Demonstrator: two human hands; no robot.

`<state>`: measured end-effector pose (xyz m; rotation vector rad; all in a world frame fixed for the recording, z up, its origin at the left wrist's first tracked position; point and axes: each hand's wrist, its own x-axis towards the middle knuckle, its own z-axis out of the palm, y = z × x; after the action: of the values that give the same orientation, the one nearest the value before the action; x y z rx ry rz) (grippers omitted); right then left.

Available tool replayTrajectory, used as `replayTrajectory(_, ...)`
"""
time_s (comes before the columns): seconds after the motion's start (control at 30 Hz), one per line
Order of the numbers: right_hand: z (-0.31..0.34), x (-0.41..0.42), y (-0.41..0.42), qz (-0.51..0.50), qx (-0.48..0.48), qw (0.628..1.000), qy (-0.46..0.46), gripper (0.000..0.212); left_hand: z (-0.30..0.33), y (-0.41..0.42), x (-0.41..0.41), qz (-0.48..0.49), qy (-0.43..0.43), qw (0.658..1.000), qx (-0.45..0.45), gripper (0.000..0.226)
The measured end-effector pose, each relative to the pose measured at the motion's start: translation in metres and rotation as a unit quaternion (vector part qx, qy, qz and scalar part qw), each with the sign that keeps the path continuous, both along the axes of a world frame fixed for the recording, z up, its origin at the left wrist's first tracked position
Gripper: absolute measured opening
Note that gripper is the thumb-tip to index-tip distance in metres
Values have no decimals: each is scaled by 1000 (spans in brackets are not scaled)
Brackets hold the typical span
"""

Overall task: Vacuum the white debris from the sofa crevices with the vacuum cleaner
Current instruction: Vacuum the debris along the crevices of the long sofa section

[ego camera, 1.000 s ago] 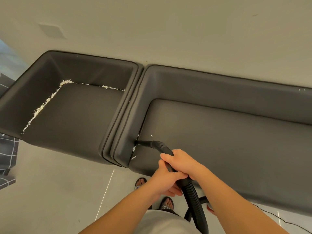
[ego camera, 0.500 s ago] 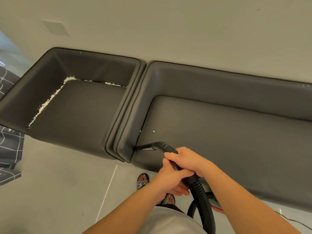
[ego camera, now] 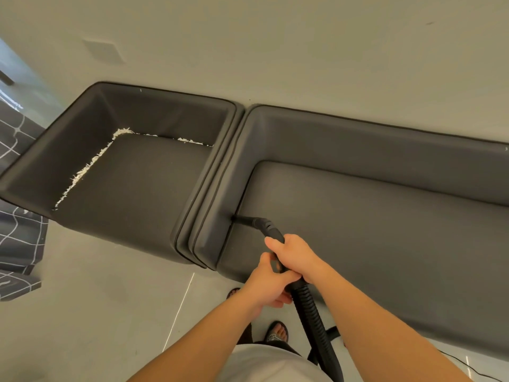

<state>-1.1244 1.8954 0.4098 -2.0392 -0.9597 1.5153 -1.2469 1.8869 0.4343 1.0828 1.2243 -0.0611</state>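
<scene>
With both the left hand (ego camera: 268,282) and right hand (ego camera: 296,256) grasping the vacuum hose (ego camera: 314,318), the crevice nozzle (ego camera: 248,220) has cleared this seam's flecks, leaving white debris (ego camera: 85,172) at ten o'clock.

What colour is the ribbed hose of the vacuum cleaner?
The ribbed hose is black, best seen in the head view, below both hands.

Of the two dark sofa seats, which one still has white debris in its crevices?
The smaller seat on the left: white debris lines its left and back crevices. The long right seat, where the nozzle is, shows none.
</scene>
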Motion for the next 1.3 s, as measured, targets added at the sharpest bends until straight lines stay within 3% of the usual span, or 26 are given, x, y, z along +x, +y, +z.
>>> replayTrajectory(0.43, -16, 6, 1, 76, -21, 996, -47, 36, 1, -7, 13, 11, 23, 999, -29, 49)
replayTrajectory(0.63, -25, 2, -11, 135, -34, 984, -115, 45, 1, -17, 14, 24, 30, 996, -78, 68)
replayTrajectory(0.73, -22, 11, -23, 124, -23, 983, -135, 46, 4, -24, 20, 13, 22, 997, -73, 64)
replayTrajectory(0.97, -8, 37, -34, 31, -14, 992, -120, 47, 11, -24, 40, -54, 11, 998, -37, 55)
replayTrajectory(1.17, 12, 40, -36, 72, -21, 996, -58, 43, 24, -27, 40, -52, 1, 997, -50, 55)
replayTrajectory(1.3, 21, 29, -39, 106, -50, 993, -27, 43, 29, -32, 27, -46, -16, 995, -82, 41)
